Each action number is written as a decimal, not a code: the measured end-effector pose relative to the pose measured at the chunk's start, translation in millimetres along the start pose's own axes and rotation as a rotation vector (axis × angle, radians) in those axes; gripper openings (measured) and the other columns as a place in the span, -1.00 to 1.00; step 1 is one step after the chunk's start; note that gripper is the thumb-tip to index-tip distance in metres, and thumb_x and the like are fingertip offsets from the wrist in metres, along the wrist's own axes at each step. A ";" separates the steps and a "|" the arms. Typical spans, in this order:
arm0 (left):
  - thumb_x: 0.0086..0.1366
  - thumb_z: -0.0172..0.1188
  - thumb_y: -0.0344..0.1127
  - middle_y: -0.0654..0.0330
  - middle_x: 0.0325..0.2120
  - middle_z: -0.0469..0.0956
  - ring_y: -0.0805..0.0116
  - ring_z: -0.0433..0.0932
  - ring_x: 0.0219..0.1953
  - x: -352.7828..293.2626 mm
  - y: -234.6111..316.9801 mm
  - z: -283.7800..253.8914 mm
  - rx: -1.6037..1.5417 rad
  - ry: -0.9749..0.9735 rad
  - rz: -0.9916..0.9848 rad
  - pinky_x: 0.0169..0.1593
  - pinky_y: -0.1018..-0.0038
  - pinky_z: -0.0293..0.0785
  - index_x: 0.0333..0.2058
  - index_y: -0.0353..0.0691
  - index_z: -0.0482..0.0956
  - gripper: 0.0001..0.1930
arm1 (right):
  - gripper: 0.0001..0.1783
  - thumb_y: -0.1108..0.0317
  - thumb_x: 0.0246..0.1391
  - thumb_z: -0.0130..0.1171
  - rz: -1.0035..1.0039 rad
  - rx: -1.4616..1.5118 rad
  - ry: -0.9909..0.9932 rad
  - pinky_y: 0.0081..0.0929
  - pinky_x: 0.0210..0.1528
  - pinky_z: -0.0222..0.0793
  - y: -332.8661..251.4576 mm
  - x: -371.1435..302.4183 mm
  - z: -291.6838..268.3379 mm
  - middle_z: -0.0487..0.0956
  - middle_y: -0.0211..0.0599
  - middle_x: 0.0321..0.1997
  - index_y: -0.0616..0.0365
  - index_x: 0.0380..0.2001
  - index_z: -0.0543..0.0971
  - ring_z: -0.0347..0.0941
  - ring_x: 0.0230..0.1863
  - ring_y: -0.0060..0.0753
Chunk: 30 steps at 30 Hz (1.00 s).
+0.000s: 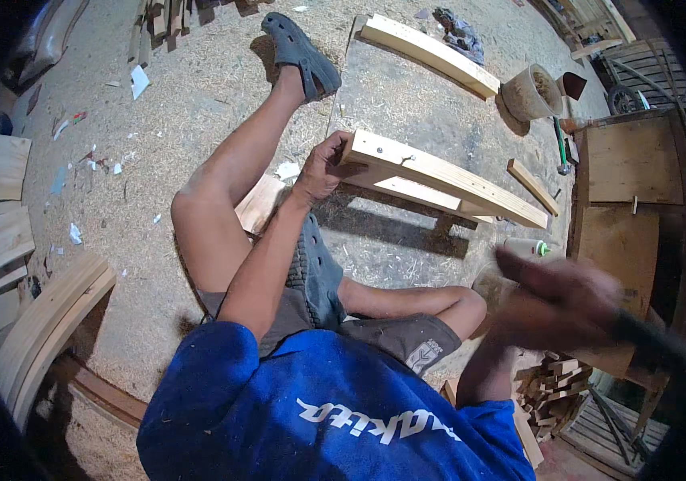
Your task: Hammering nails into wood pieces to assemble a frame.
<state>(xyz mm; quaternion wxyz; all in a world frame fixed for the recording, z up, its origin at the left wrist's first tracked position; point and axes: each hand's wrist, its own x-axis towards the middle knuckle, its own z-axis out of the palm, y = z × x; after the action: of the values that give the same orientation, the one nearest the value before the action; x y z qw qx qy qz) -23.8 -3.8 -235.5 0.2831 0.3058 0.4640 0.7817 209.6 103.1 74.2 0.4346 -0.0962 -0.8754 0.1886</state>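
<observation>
A pale wooden frame [455, 181] of parallel rails stands on edge in front of me. My left hand [321, 171] is closed round its near-left end, with the fingers gripping the wood. A nail [408, 157] sticks up from the top rail near that end, and a second small metal fastener [380, 150] sits beside it. Over on the right, my raised right hand [563, 301] is smeared by motion. It is closed on a dark-handled tool [654, 338], whose handle points to the lower right. The tool's kind and its working end cannot be made out.
Beyond the frame lies a long wooden beam [431, 54], with a bucket [531, 94] at its right end. A short wood strip [532, 186], a green-handled tool [561, 148] and a green-tipped bottle [526, 246] lie rightward. Curved boards [50, 329] stand left; my legs flank the work.
</observation>
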 end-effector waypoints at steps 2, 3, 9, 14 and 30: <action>0.24 0.55 -0.48 0.34 -0.03 0.64 0.53 0.56 0.10 0.0 0.6 -1.6 -0.014 -0.005 0.009 0.23 0.45 0.48 0.12 -0.17 0.55 -0.49 | -0.40 0.51 0.32 0.20 0.397 -0.271 -0.614 -0.17 -0.18 0.58 7.8 -26.8 30.6 0.69 0.15 -0.06 -0.07 0.38 0.39 0.65 -0.23 0.00; 0.23 0.56 -0.48 0.34 -0.04 0.64 0.53 0.56 0.09 0.2 0.6 -2.2 -0.022 -0.002 0.020 0.22 0.45 0.49 0.11 -0.17 0.55 -0.49 | -0.21 0.61 0.28 0.21 0.652 -0.217 -0.861 -0.08 -0.10 0.61 13.5 -40.4 41.9 0.69 0.23 0.02 -0.13 0.53 0.34 0.71 -0.13 0.14; 0.22 0.58 -0.41 0.30 0.00 0.65 0.50 0.58 0.08 2.0 -2.9 -5.7 0.021 0.007 -0.013 0.23 0.43 0.50 0.16 -0.18 0.55 -0.44 | -0.57 0.46 0.46 0.10 0.591 0.292 -0.024 -0.53 -0.33 0.60 16.7 -51.9 -9.2 0.58 -0.17 -0.35 0.24 0.34 0.43 0.59 -0.33 -0.43; 0.25 0.55 -0.48 0.30 0.01 0.65 0.50 0.58 0.12 2.0 -3.7 -5.3 -0.031 -0.011 -0.025 0.26 0.42 0.49 0.15 -0.19 0.55 -0.48 | -0.82 0.39 0.47 0.13 0.682 0.774 0.174 -0.43 -0.37 0.53 13.4 -46.6 19.9 0.50 -0.28 -0.43 0.15 0.04 0.46 0.55 -0.38 -0.49; 0.03 0.67 -0.45 0.26 0.10 0.65 0.37 0.59 0.18 16.6 29.2 7.3 0.171 -0.076 0.052 0.33 0.35 0.47 0.21 -0.20 0.54 -0.26 | -0.56 0.50 0.37 0.20 0.709 0.090 -0.199 -0.52 -0.18 0.43 55.0 -124.3 -20.8 0.60 -0.28 -0.26 0.29 0.28 0.50 0.49 -0.27 -0.53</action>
<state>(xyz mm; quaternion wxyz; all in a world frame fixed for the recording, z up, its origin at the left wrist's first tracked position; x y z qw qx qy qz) -33.8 0.4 -202.9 0.2528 0.3701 0.5098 0.7343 301.4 117.0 -27.2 0.2589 -0.3553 -0.8165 0.3743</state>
